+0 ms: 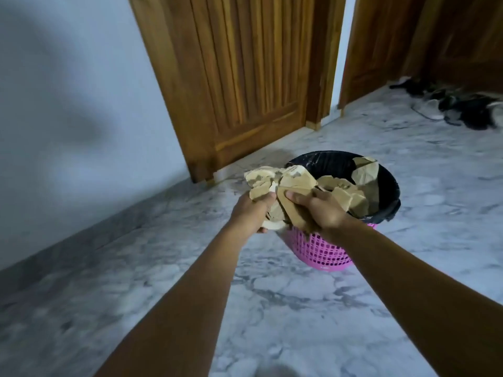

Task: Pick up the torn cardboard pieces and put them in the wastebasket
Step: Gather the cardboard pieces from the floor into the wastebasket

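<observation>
A wooden door [245, 77] stands behind, and shoes [462, 107] lie far right on the marble floor [136, 268]. The left hand [251, 213] and right hand [322, 210] clench their fingers on a crumpled bundle of torn cardboard pieces [288, 180]. The bundle has no clear long axis and is held over the near-left rim of the single pink wastebasket [321, 251]. More pieces fill the basket, too jumbled to count.

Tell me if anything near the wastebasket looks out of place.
The wastebasket is overfull: cardboard pieces poke above its rim, one leaning on the far edge. Its black liner hangs ragged on the right side. Shoes lie jumbled by the far door.
</observation>
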